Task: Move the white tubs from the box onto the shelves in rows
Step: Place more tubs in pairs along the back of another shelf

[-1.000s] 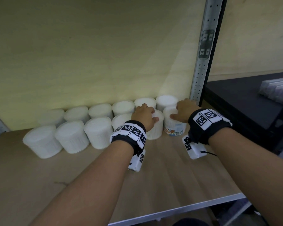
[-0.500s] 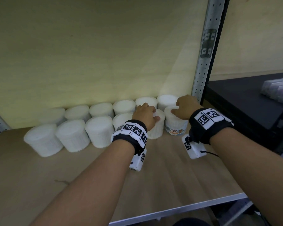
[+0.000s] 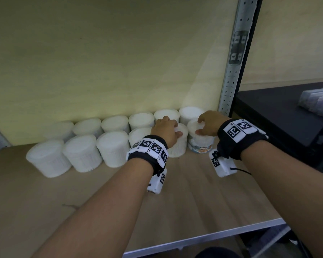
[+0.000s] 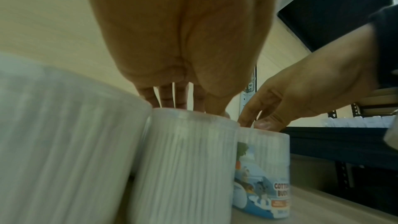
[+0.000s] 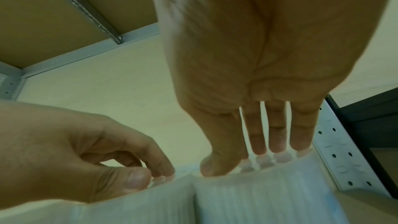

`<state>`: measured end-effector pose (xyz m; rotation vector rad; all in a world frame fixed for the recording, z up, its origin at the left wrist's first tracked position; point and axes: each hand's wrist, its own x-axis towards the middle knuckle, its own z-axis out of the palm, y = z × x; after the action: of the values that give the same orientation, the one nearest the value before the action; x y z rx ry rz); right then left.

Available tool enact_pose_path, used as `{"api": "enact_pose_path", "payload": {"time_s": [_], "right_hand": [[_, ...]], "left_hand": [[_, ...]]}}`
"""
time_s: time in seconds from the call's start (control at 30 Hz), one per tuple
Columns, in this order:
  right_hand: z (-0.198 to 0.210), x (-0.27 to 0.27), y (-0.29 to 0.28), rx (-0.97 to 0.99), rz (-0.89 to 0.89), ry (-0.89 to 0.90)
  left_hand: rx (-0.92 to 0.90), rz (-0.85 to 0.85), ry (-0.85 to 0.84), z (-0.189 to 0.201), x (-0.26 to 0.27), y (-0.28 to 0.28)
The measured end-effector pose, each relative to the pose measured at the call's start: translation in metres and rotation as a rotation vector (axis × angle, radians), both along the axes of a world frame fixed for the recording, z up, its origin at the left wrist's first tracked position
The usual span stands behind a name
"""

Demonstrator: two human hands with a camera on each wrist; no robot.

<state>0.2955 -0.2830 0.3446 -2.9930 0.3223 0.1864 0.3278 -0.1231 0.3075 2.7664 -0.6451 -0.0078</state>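
Two rows of white ribbed plastic tubs (image 3: 82, 153) already stand on the pale wooden shelf board (image 3: 203, 198), against the light back wall (image 3: 101, 62). The back row has seven tubs, the front row six, and both reach close to the grey perforated metal upright (image 3: 229, 86) on the right. I judge this part of the shelf as nearly finished; the box is not in view, so how many tubs are left I cannot tell.

The left hand (image 3: 165, 131) has its fingers bent down onto the lid of the fifth front tub (image 3: 177, 146), gripping it from above. The right hand (image 3: 210, 123) grips the lid of the last front tub with a blue printed label (image 3: 200, 144) — fingers at the back rim, thumb at the front.

For moving, the right end is tight: the labelled tub stands near the upright. In front of the rows the board is wide and free up to its grey metal front edge (image 3: 203, 239) — room for a third row, in my judgement.
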Motion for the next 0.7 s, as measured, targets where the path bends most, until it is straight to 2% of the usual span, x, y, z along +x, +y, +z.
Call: {"api": "enact_pose_path", "payload": {"time_s": [0.43,0.7], "right_hand": [[0.005,-0.008,-0.004,0.033,0.082,0.008],[0.005,-0.008,-0.004,0.022,0.089,-0.006]], "left_hand": [[0.019,-0.004,0.024,0.004,-0.002,0.0],[0.001,-0.092,0.124,0.016,-0.003,0.004]]}}
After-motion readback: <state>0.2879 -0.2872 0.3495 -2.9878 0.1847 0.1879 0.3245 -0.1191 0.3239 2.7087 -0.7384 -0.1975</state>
